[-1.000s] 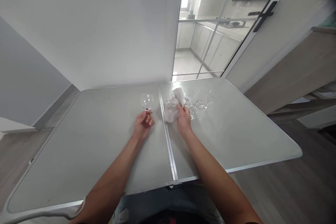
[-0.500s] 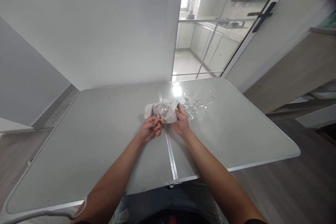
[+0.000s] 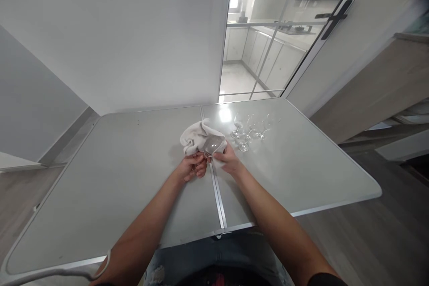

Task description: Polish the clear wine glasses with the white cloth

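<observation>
My left hand (image 3: 192, 167) pinches the stem of a small clear wine glass (image 3: 212, 146), which lies tilted to the right over the table's middle seam. My right hand (image 3: 229, 161) is closed on a white cloth (image 3: 197, 136) that wraps around the glass bowl from behind. Both hands meet just above the grey folding table (image 3: 117, 178). Several more clear stemmed glasses (image 3: 250, 129) stand upright in a cluster a little to the right of my right hand.
A metal seam (image 3: 217, 196) runs down the table's middle. A white wall stands behind the table, and a glass door with a black handle (image 3: 333, 18) opens to the right. A wooden counter (image 3: 385, 80) stands at far right.
My left hand carried the glass rightward from the left table half to the seam. My right hand brought the cloth over from the cluster of glasses and wrapped it round the bowl.
</observation>
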The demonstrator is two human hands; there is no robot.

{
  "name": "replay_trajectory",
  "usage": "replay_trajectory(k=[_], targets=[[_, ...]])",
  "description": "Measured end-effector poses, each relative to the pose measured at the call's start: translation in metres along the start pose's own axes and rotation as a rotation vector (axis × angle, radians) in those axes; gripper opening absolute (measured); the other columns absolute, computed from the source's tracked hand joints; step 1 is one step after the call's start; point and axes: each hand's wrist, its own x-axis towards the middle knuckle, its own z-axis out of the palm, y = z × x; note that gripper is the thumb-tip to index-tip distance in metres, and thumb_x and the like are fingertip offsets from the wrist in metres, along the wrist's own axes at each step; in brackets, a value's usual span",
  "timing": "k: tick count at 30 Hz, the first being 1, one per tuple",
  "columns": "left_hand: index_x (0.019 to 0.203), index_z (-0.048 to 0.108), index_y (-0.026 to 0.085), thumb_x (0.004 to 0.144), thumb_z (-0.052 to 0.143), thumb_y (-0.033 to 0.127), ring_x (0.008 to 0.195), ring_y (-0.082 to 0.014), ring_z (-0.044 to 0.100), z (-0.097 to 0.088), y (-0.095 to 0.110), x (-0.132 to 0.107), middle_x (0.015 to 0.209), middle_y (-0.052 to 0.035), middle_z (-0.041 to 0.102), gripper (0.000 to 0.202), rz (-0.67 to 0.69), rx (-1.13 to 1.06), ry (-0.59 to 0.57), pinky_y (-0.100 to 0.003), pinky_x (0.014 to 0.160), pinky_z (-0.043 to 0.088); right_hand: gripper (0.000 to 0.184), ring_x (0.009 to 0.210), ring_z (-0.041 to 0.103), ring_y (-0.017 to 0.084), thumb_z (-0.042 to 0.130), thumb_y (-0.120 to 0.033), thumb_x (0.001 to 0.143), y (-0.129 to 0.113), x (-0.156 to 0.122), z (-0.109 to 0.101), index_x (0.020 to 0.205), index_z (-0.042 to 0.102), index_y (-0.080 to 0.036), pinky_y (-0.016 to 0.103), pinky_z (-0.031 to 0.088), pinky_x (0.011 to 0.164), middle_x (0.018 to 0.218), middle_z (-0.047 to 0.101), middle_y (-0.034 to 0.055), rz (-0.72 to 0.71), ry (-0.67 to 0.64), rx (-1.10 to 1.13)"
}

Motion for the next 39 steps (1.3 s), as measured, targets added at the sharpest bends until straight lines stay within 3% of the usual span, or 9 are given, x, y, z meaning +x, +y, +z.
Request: replay_trajectory(k=[3, 7, 10, 17, 21, 25, 31, 35, 39], targets=[[0.072, 0.058, 0.015, 0.08, 0.074, 0.042, 0.039, -0.0102, 0.046, 0.003, -0.004, 0.005, 0.049, 0.0053, 0.042, 0.033, 0.11, 0.12, 0.112, -0.024, 0.043, 0.039, 0.064, 0.081, 0.066, 0.018, 0.091, -0.031, 0.057, -0.002, 0.001, 0.011, 0.111, 0.058, -0.025, 0.03, 0.057, 0.069, 0.097, 0.068, 0.0016, -0.08, 0.134, -0.015], [0.066, 0.06, 0.015, 0.086, 0.069, 0.041, 0.047, -0.0108, 0.051, 0.007, -0.011, 0.008, 0.053, -0.0007, 0.056, 0.034, 0.314, 0.548, 0.279, -0.023, 0.049, 0.038, 0.051, 0.073, 0.062, 0.015, 0.088, -0.03, 0.063, 0.002, 0.005, 0.016, 0.104, 0.058, -0.024, 0.028, 0.056, 0.065, 0.086, 0.064, -0.0014, -0.157, 0.375, -0.089], [0.067, 0.064, 0.015, 0.088, 0.067, 0.037, 0.05, -0.0112, 0.053, 0.009, -0.013, 0.008, 0.056, -0.0027, 0.062, 0.031, 0.344, 0.677, 0.298, -0.023, 0.053, 0.04, 0.045, 0.071, 0.06, 0.013, 0.088, -0.027, 0.062, 0.001, 0.007, 0.011, 0.098, 0.061, -0.023, 0.025, 0.054, 0.064, 0.082, 0.063, -0.0027, -0.205, 0.412, -0.165], [0.084, 0.065, 0.012, 0.086, 0.07, 0.045, 0.044, -0.0151, 0.056, 0.012, -0.002, 0.002, 0.052, 0.0029, 0.047, 0.033, 0.048, 0.324, -0.043, -0.026, 0.046, 0.043, 0.039, 0.058, 0.06, 0.018, 0.082, -0.035, 0.064, -0.016, 0.005, -0.012, 0.09, 0.056, -0.021, 0.031, 0.051, 0.049, 0.074, 0.064, 0.0002, 0.092, -0.027, 0.073], [0.086, 0.064, 0.012, 0.087, 0.069, 0.042, 0.038, -0.0119, 0.05, 0.008, 0.004, -0.003, 0.053, 0.0054, 0.044, 0.03, -0.075, 0.185, -0.111, -0.03, 0.046, 0.05, 0.041, 0.063, 0.059, 0.018, 0.081, -0.041, 0.062, -0.018, 0.001, -0.016, 0.081, 0.049, -0.023, 0.03, 0.049, 0.052, 0.077, 0.061, -0.0007, 0.001, -0.142, 0.065], [0.086, 0.063, 0.013, 0.09, 0.065, 0.043, 0.04, -0.0111, 0.054, 0.006, 0.001, 0.001, 0.053, 0.0075, 0.042, 0.031, -0.009, 0.279, -0.071, -0.037, 0.066, 0.058, 0.031, 0.069, 0.054, 0.016, 0.079, -0.036, 0.066, -0.017, 0.004, -0.013, 0.073, 0.053, -0.022, 0.027, 0.044, 0.059, 0.078, 0.057, 0.0001, -0.28, 0.074, -0.281], [0.073, 0.054, 0.014, 0.09, 0.062, 0.045, 0.044, -0.0111, 0.057, 0.01, -0.007, 0.008, 0.052, 0.0056, 0.045, 0.036, 0.103, 0.604, 0.048, -0.022, 0.049, 0.042, 0.006, 0.074, 0.052, 0.017, 0.064, -0.016, 0.073, -0.016, 0.004, -0.009, 0.07, 0.062, -0.021, 0.029, 0.04, 0.068, 0.074, 0.059, 0.0019, -0.625, 0.074, -1.058], [0.079, 0.058, 0.013, 0.092, 0.059, 0.048, 0.044, -0.0117, 0.057, 0.01, -0.005, 0.003, 0.052, 0.0062, 0.043, 0.037, 0.09, 0.595, 0.017, -0.022, 0.048, 0.04, 0.01, 0.067, 0.05, 0.015, 0.063, -0.013, 0.067, -0.02, 0.004, -0.008, 0.074, 0.065, -0.02, 0.026, 0.036, 0.062, 0.072, 0.06, 0.0002, -0.511, 0.13, -1.092], [0.087, 0.064, 0.01, 0.092, 0.06, 0.049, 0.045, -0.0127, 0.059, 0.01, -0.004, 0.001, 0.054, 0.0045, 0.046, 0.039, 0.086, 0.599, -0.028, -0.022, 0.047, 0.039, 0.01, 0.058, 0.046, 0.012, 0.071, -0.024, 0.068, -0.029, 0.007, -0.013, 0.072, 0.063, -0.019, 0.025, 0.034, 0.054, 0.065, 0.056, -0.0029, -0.218, 0.152, -0.618]])
